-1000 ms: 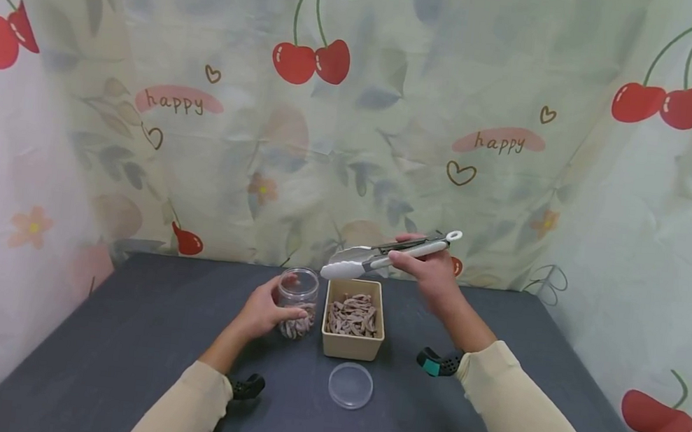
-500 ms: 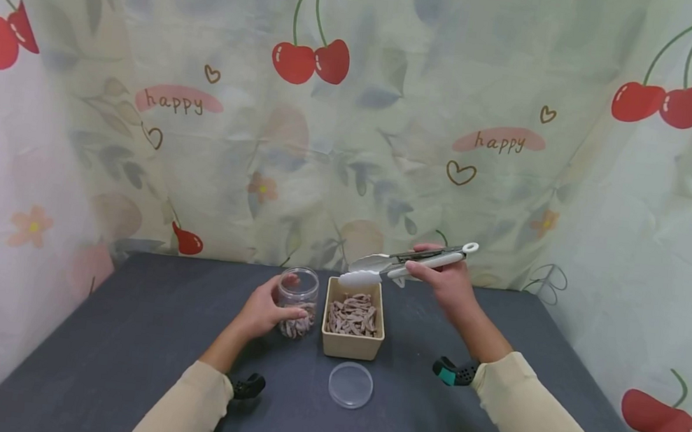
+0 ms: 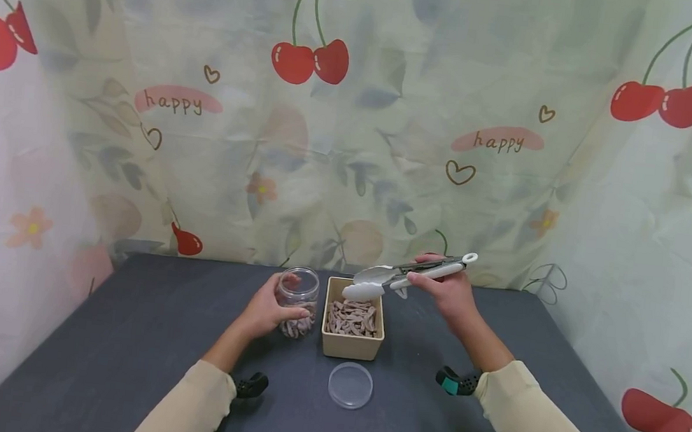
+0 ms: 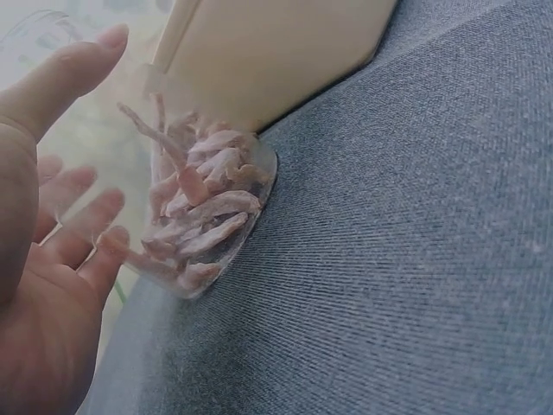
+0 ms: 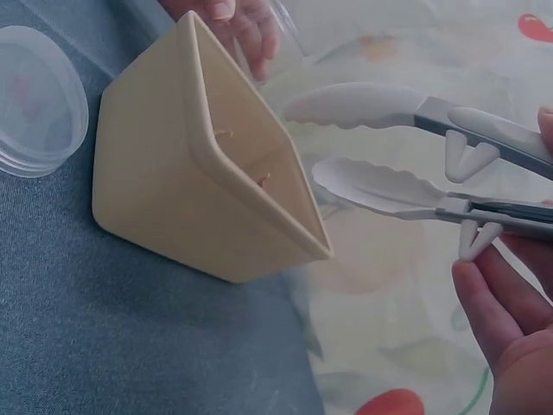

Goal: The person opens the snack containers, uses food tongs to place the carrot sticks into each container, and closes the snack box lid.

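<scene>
**Tongs poised over the box, jar held beside it**

The right hand (image 3: pixel 448 294) grips the tongs (image 3: pixel 406 275) by their handles, fingers curled round them, holding them above the far right corner of the beige box (image 3: pixel 351 344). The right wrist view shows the two scalloped tips apart with nothing between them, which the head view leaves unclear. The left hand (image 3: pixel 269 312) wraps the clear jar (image 3: pixel 298 290), which stands on the grey table (image 3: pixel 118 333) just left of the box. The left wrist view shows pinkish strips (image 4: pixel 203 216) heaped on the jar's bottom. More strips fill the box. A clear lid (image 3: pixel 351 385) lies flat just near of it.
</scene>
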